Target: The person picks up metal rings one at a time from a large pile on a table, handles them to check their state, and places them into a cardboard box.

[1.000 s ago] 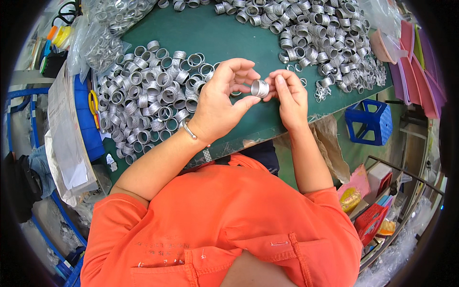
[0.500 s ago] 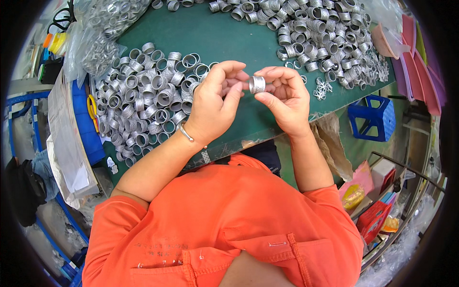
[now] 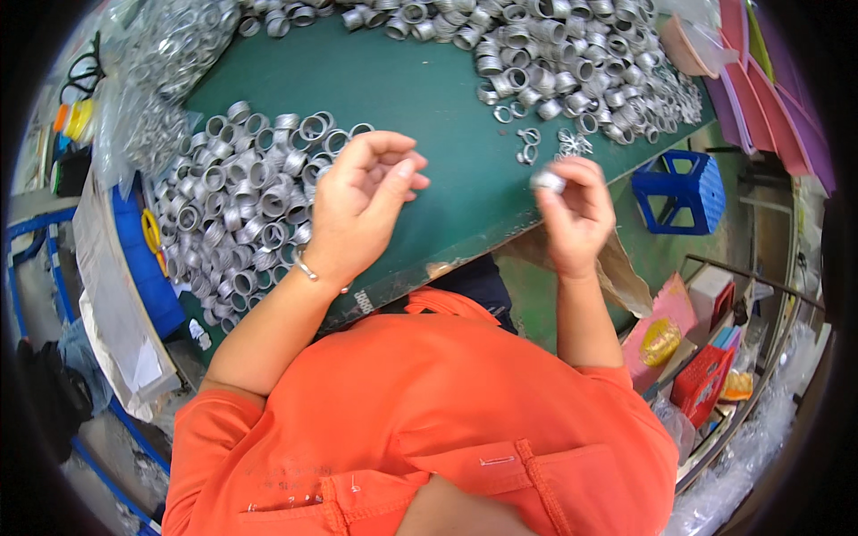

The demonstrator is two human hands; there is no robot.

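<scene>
In a pinch between thumb and fingers, my right hand (image 3: 579, 210) holds a silvery metal ring (image 3: 548, 182), smeared by motion, above the table's near edge on the right. My left hand (image 3: 362, 192) hovers beside a heap of similar short, wide metal rings (image 3: 237, 205) on the left of the green table (image 3: 429, 107). Its fingers are half curled with the thumb apart, and nothing shows between them. Just beyond my right hand lie thin loose rings (image 3: 529, 147) and a small cluster of pale metal pieces (image 3: 574, 143).
A larger heap of rings (image 3: 572, 62) covers the far right. Clear plastic bags (image 3: 170, 62) of metal parts sit at the far left, near yellow-handled scissors (image 3: 152, 234). Beyond the table's right edge stand a blue stool (image 3: 679, 192) and pink and purple bins (image 3: 760, 98).
My right hand has moved right, away from my left, carrying the ring. My left hand has shifted slightly left. The view has also shifted a little.
</scene>
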